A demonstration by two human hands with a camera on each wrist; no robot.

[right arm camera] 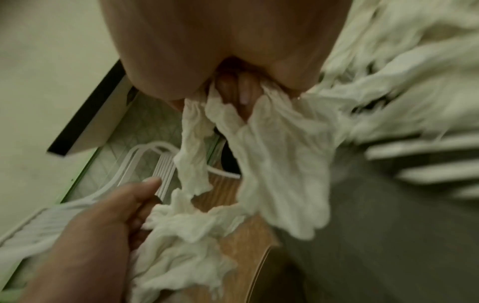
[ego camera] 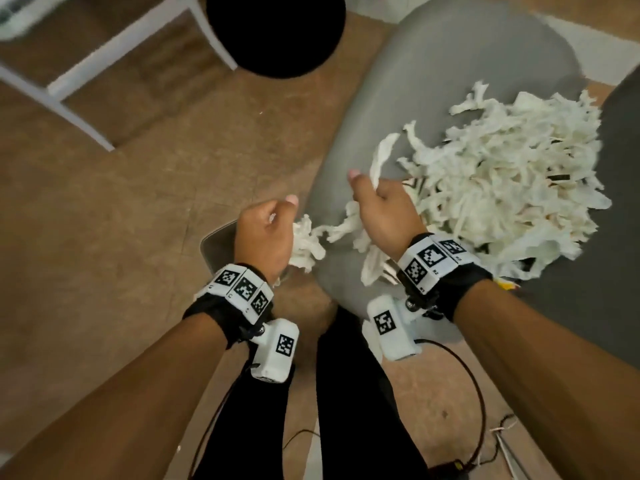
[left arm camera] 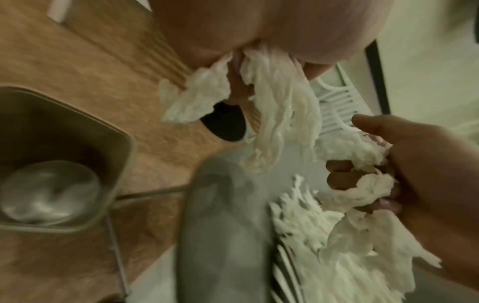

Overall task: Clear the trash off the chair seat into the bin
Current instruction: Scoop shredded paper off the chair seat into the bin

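A heap of torn white tissue (ego camera: 502, 181) lies on the grey chair seat (ego camera: 433, 81). My left hand (ego camera: 266, 233) is off the seat's left edge and grips a wad of tissue (ego camera: 306, 244), seen hanging from my fist (left arm camera: 279, 106). My right hand (ego camera: 384, 209) is over the seat's near edge and grips several strips (ego camera: 381, 154), which dangle from curled fingers (right arm camera: 243, 96). A thin strand of tissue joins the two handfuls. The grey-brown bin (left arm camera: 119, 164) stands on the floor just left of the chair; only its corner (ego camera: 213, 244) shows under my left hand.
A black round object (ego camera: 277, 32) and a white furniture frame (ego camera: 104, 57) stand on the wooden floor beyond. White plastic fork tines (left arm camera: 285, 272) poke out under the heap. A dark grey surface (ego camera: 616, 237) is at the right. Cables (ego camera: 479, 410) lie by my legs.
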